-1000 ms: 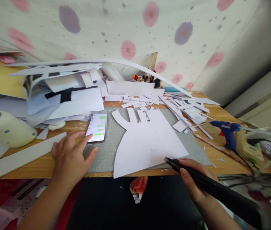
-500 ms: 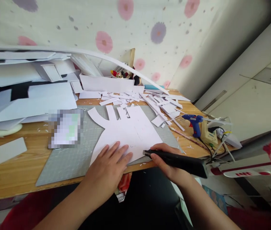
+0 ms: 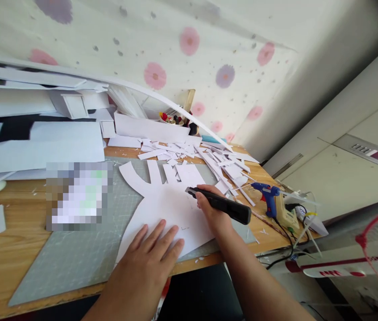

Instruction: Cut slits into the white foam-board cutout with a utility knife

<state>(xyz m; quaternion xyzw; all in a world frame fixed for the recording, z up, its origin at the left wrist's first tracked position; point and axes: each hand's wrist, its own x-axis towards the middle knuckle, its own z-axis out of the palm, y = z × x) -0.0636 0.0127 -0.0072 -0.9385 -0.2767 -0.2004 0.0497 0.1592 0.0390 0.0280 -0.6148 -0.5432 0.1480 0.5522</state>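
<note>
A white sheet of card or foam board (image 3: 162, 200), cut with curved and straight strips along its far edge, lies on a grey cutting mat (image 3: 71, 258). My left hand (image 3: 153, 254) rests flat on its near part with fingers spread. My right hand (image 3: 213, 211) is closed around a black utility knife (image 3: 227, 206). The knife's tip is over the upper middle of the sheet, near some small marks; whether it touches the surface I cannot tell.
White offcuts (image 3: 172, 149) lie scattered behind the mat. A blue glue gun (image 3: 269, 196) stands at the right by a power strip (image 3: 284, 211). Stacked white boards (image 3: 41, 145) fill the left. A blurred-out flat object (image 3: 81, 196) lies on the mat's left.
My right hand has carried the knife forward and left, from the sheet's near right edge to its upper middle. My left hand stays flat on the sheet. The camera view has shifted.
</note>
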